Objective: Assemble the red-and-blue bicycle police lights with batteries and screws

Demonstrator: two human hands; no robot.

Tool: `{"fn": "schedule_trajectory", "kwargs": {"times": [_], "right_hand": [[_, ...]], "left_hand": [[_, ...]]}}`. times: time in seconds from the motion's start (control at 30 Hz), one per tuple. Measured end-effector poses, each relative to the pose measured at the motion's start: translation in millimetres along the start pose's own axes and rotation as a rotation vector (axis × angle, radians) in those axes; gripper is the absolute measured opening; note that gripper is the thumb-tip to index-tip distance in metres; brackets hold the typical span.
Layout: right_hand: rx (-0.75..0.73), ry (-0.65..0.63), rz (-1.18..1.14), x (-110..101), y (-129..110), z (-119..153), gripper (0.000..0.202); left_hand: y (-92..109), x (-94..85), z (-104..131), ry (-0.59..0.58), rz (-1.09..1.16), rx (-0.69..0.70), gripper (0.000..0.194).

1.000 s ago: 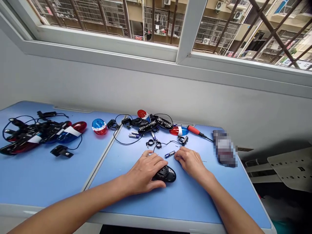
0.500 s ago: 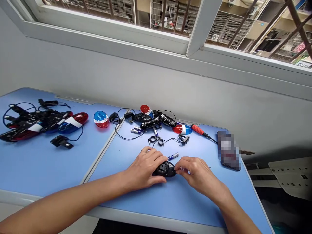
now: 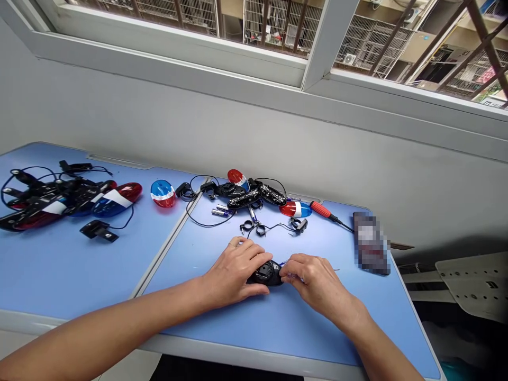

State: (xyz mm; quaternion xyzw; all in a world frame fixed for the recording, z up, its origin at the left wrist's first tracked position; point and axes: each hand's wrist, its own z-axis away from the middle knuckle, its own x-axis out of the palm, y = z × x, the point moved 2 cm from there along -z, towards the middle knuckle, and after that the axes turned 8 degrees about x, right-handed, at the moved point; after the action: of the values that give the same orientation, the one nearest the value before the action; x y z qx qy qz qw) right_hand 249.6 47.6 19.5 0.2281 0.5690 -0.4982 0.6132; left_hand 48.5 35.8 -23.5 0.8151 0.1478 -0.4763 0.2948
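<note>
My left hand (image 3: 237, 270) is closed around a black oval plastic housing (image 3: 273, 272), pressing it to the blue table with thumb and fingers. My right hand (image 3: 313, 278) pinches at the housing's right end; what the fingertips hold is hidden, though a bit of purplish shine shows between them. Just behind these fingers a blue battery (image 3: 282, 263) peeks out, mostly covered. A thin metal tip (image 3: 336, 270) shows to the right of my right hand; whether it is held or lies on the table I cannot tell.
Behind my hands lie black housings (image 3: 244, 199), ring clamps (image 3: 260, 229), batteries (image 3: 220, 212) and a red-blue lens (image 3: 296, 209). A red-handled screwdriver (image 3: 320, 209) points at a blurred dark phone-like object (image 3: 371, 243). Left are another lens (image 3: 162, 193) and a pile of lights (image 3: 79, 198).
My right hand has moved slightly left along the housing's end and now covers most of the battery behind it. My left hand keeps its hold on the housing.
</note>
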Motion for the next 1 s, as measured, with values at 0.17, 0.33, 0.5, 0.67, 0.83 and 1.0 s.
{"fn": "schedule_trajectory", "kwargs": {"times": [0.17,0.33,0.5,0.67,0.83,1.0], "right_hand": [[-0.002,-0.006,-0.045,-1.5,2.7,2.3,0.024],[-0.016,0.088,-0.195,-17.7,9.3,10.0,0.018],[-0.099,0.385,-0.474,-39.2,11.7,21.4,0.027],[-0.159,0.541,-0.422,-41.7,11.3,29.4,0.037],[-0.253,0.505,-0.542,-37.4,5.0,26.4,0.031],[-0.294,0.576,-0.51,-33.7,-0.6,20.5,0.027]], "left_hand": [[-0.6,-0.9,-0.1,0.005,-0.001,-0.013,0.057],[-1.3,-1.8,-0.7,0.018,0.016,-0.019,0.055],[-2.5,-0.7,-0.6,0.003,0.031,-0.049,0.057],[-4.2,-1.4,-1.2,-0.002,0.055,-0.076,0.059],[-4.9,-1.9,-1.4,-0.012,0.065,-0.085,0.059],[-5.4,-1.0,-1.2,-0.005,0.07,-0.088,0.06]]}}
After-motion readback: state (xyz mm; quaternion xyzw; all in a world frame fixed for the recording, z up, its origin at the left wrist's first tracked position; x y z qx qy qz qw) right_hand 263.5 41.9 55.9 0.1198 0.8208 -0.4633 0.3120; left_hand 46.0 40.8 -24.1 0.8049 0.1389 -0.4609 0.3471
